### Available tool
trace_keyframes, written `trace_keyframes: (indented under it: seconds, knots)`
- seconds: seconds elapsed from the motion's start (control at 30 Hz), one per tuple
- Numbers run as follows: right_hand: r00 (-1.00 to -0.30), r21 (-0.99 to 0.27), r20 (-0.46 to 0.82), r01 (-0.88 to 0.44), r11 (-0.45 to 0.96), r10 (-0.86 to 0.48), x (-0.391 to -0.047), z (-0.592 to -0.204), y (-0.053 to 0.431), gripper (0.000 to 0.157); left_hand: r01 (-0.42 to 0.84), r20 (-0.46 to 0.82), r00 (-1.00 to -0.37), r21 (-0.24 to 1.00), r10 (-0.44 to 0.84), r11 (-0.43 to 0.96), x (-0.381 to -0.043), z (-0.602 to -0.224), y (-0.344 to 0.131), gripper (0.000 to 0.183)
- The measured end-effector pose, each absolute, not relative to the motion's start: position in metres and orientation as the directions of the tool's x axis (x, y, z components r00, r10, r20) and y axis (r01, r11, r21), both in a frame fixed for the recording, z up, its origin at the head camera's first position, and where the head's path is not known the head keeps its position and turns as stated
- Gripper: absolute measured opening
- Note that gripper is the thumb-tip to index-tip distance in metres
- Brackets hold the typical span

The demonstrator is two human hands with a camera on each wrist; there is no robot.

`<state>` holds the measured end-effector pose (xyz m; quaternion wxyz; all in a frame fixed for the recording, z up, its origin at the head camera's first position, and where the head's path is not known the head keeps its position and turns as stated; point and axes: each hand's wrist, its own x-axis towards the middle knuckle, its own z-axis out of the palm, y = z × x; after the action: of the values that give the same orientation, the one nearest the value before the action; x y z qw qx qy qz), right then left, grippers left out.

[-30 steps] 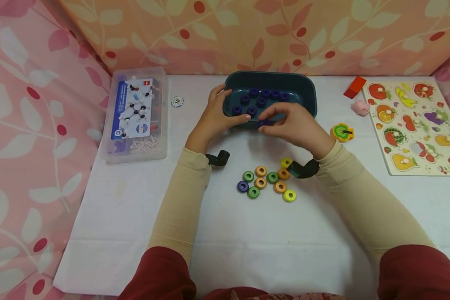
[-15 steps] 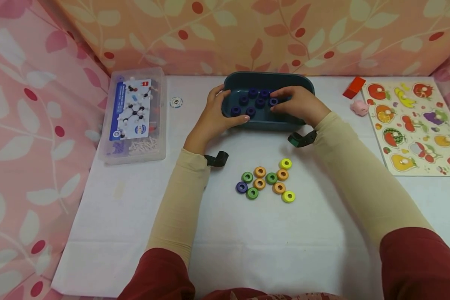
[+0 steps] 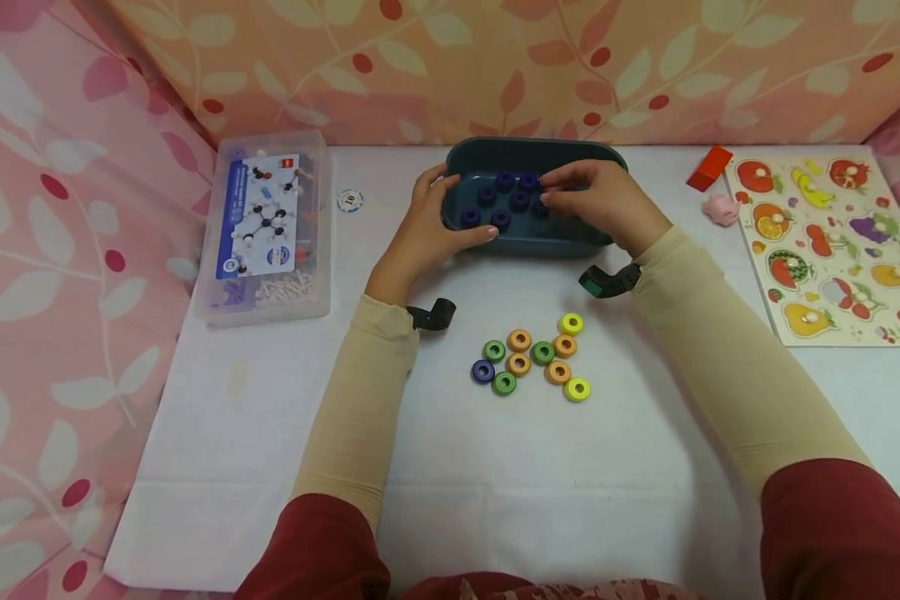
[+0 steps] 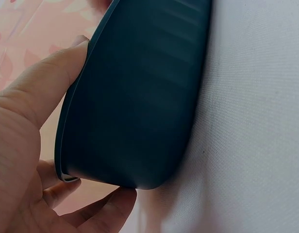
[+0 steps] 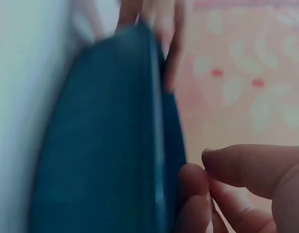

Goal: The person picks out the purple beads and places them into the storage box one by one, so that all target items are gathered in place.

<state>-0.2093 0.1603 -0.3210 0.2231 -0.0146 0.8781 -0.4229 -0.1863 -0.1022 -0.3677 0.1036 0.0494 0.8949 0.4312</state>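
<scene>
A dark teal tub (image 3: 536, 247) stands at the back of the table. Purple rings (image 3: 500, 218) sit in its left and middle part. My left hand (image 3: 412, 242) grips the tub's left end, its thumb along the front rim and its fingers round the side, as the left wrist view shows up close. My right hand (image 3: 603, 200) reaches over the tub's right half and hides what lies below. Its thumb and forefinger tips stand apart right by one purple ring (image 3: 542, 207). In the right wrist view, no ring shows between the fingers (image 5: 246, 165).
In front of the tub lie loose green, orange, yellow and purple rings (image 3: 518, 363). A clear molecular model kit box (image 3: 270, 225) and a poker chip (image 3: 350, 201) are at left. To the right are a red block (image 3: 709, 168), a pink figure (image 3: 721, 210) and a fruit puzzle board (image 3: 832, 250).
My right hand has moved from the tub's front rim to inside it and let go of a purple ring there. A yellow tree-shaped piece is now hidden by the right arm. My left hand stays put.
</scene>
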Motion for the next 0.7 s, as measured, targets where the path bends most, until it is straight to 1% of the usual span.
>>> trace_keyframes:
  seconds: [0.13,0.2,0.27,0.37,0.5,0.6,0.7]
  knots:
    - [-0.888,-0.775,-0.376,0.145,0.615,-0.265,-0.186,-0.312,0.152,0.047,0.006,-0.137,-0.975,0.776,0.177,0.631,-0.187,-0.367,-0.103,0.108]
    - [-0.873,-0.779,-0.373,0.109,0.618,-0.315,-0.173,-0.311,0.146,0.042,0.009,-0.135,-0.975,0.772,0.178,0.635,-0.187,-0.367,-0.103,0.108]
    - [-0.851,-0.766,-0.363,0.040,0.641,-0.380,-0.161,-0.313,0.139,0.036,0.008,-0.137,-0.975,0.770,0.177,0.638,-0.188,-0.367,-0.103,0.108]
    - [-0.794,-0.752,-0.336,-0.098,0.652,-0.507,-0.145,-0.320,0.127,0.029,0.004,-0.139,-0.975,0.770,0.173,0.638,-0.189,-0.368,-0.104,0.108]
    - [-0.685,-0.733,-0.279,-0.301,0.611,-0.673,-0.123,-0.330,0.112,0.025,-0.002,-0.142,-0.975,0.778,0.172,0.628,-0.188,-0.369,-0.104,0.108]
    - [-0.613,-0.708,-0.258,-0.407,0.578,-0.747,-0.107,-0.338,0.102,0.025,-0.001,-0.140,-0.974,0.784,0.176,0.620,-0.187,-0.369,-0.104,0.108]
    - [-0.579,-0.673,-0.261,-0.465,0.575,-0.773,-0.097,-0.344,0.096,0.027,0.006,-0.134,-0.974,0.785,0.180,0.619,-0.186,-0.369,-0.104,0.108]
